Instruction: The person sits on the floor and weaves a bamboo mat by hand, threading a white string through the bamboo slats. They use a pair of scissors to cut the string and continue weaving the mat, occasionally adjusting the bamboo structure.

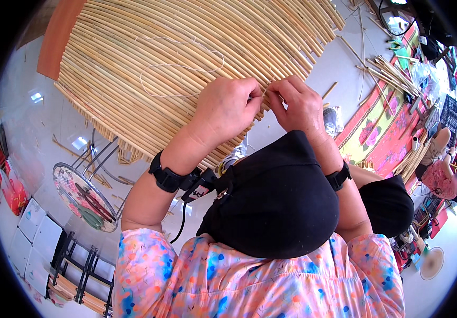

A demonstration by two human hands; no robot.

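We see the left hand [223, 108] and right hand [296, 103] meeting at the near edge of the mat [133, 66], each with thumb and forefinger together, apparently clamped on the thread [178, 65], though the strand is too fine for us to be certain. The mat's pale rods lie flat and side by side in front of us, probably so they stay level and close. We judge that both hands pinch at one spot to keep the strand under control, while its slack lies looped across the mat, perhaps to stay off the floor [43, 114]. To the left, a round stool [69, 183] carries dark-handled tools [89, 197], perhaps put there for easy reach. Of containers, we make out a red bag [14, 191], white boxes [33, 233] and, far right, a black crate [451, 112]; we cannot tell what any of them holds.
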